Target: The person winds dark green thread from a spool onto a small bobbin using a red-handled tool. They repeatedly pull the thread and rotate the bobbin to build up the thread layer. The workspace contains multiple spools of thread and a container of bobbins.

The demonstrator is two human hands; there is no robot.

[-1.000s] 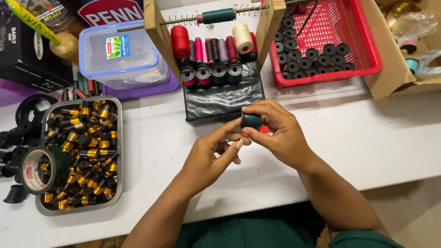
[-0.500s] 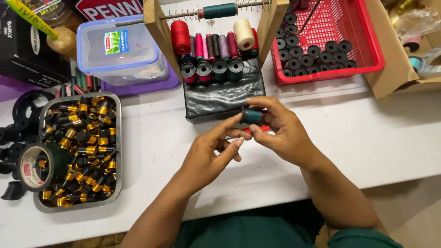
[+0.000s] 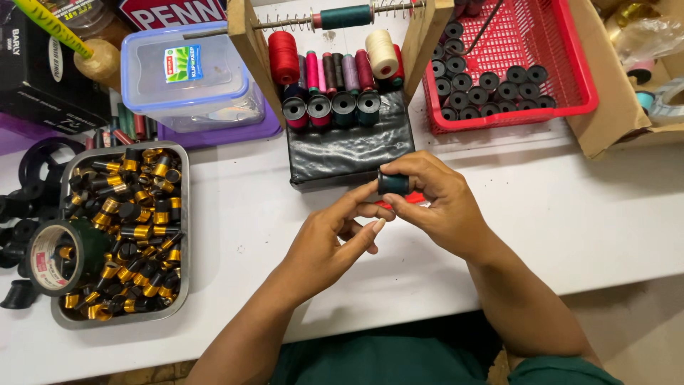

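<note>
Right hand (image 3: 442, 203) pinches dark spool (image 3: 392, 184) — red piece beneath (mostly hidden).

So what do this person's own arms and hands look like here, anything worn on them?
Both forearms are bare: no sleeves over them, no gloves, no watch or bracelet in view. The left hand has longish, pale, unpainted-looking nails; no rings show on it or on the right hand. Dark green clothing shows below, with a green sleeve edge at the right upper arm.
</note>
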